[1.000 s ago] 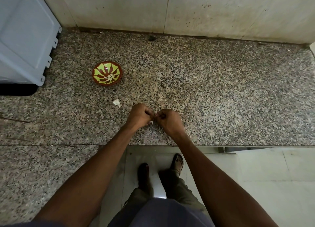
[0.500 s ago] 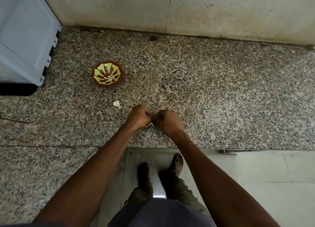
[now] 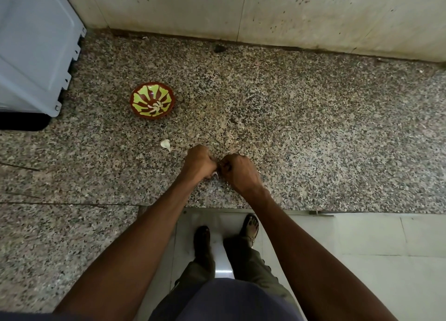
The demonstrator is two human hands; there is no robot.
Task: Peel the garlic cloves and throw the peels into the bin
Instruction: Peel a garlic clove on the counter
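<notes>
My left hand [image 3: 198, 162] and my right hand [image 3: 237, 172] meet knuckle to knuckle just above the granite counter [image 3: 301, 127] near its front edge. Both have curled fingers pinching one small garlic clove [image 3: 216, 174], of which only a whitish sliver shows between them. A loose whitish garlic piece [image 3: 166, 144] lies on the counter to the left of my left hand. Farther back left stands a small red and green patterned bowl [image 3: 152, 100] with several pale cloves in its centre. No bin is in view.
A grey-white appliance [image 3: 33, 50] stands at the back left corner of the counter. A stained tiled wall [image 3: 265, 9] runs along the back. Below the counter edge are pale floor tiles [image 3: 374, 248] and my feet [image 3: 251, 226].
The hands stay together at the same spot, working the clove with small finger movements. Nothing else on the counter has moved.
</notes>
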